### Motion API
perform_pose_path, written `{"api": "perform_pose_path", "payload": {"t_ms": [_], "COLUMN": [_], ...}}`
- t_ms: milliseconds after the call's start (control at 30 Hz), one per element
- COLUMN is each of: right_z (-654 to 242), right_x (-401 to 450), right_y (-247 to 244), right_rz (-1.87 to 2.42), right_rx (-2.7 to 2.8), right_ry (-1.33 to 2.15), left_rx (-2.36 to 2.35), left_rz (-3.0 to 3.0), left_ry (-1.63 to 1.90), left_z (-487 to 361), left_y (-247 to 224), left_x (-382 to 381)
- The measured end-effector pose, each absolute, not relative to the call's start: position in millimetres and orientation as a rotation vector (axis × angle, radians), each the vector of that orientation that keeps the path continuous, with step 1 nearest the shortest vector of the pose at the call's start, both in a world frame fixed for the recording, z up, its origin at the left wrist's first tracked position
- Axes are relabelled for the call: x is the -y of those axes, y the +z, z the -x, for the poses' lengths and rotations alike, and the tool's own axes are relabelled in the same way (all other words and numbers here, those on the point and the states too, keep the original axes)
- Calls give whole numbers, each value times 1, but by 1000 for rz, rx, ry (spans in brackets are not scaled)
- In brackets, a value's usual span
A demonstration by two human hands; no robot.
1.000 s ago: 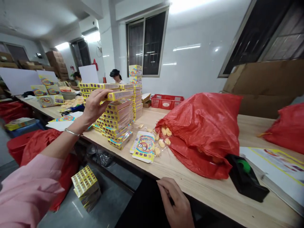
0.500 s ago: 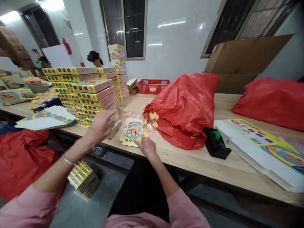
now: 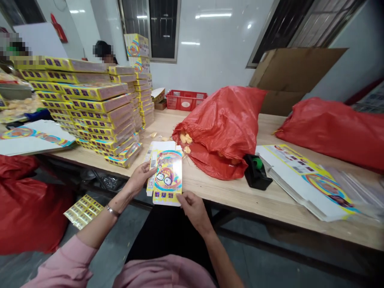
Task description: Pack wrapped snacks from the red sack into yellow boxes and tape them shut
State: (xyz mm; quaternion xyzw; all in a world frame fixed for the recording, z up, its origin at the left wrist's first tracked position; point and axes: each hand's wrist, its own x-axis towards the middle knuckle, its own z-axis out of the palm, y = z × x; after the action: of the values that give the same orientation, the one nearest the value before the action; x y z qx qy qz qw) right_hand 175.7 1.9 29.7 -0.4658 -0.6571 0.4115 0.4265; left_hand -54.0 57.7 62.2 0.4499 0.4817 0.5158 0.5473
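A flat printed carton point(image 3: 168, 176) with a cartoon face in glasses is held upright-tilted in front of me, at the table's front edge. My left hand point(image 3: 138, 179) grips its left edge with thumb and fingers. Its lower right corner is pinched by my right hand point(image 3: 194, 210). Behind it, partly covered, more flat cartons point(image 3: 149, 189) lie on the table edge. Just beyond, a red woven sack point(image 3: 223, 128) lies with its mouth towards me, showing wrapped yellowish pieces point(image 3: 186, 138) that look like fortune cookies.
Tall stacks of wrapped yellow boxes point(image 3: 102, 106) stand on the left. A black tape dispenser point(image 3: 257, 173) and large printed cardboard sheets point(image 3: 288, 180) lie at right. A red basket point(image 3: 186, 101) is at the back. Two people are partly visible behind the stacks.
My left hand has come down from beside the box stack to the carton's left edge. The carton has moved towards me, off the flat ones, with my right hand at its corner.
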Motion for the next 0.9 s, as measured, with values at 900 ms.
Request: {"api": "perform_pose_path", "payload": {"t_ms": [900], "right_z": [-213], "right_x": [51], "right_y": [6], "right_rz": [1081], "right_rx": [1567], "right_ry": [653], "left_rx": [-1186], "left_rz": [-1816], "left_ry": [748], "left_z": [-35], "left_y": [6], "left_x": [45]}}
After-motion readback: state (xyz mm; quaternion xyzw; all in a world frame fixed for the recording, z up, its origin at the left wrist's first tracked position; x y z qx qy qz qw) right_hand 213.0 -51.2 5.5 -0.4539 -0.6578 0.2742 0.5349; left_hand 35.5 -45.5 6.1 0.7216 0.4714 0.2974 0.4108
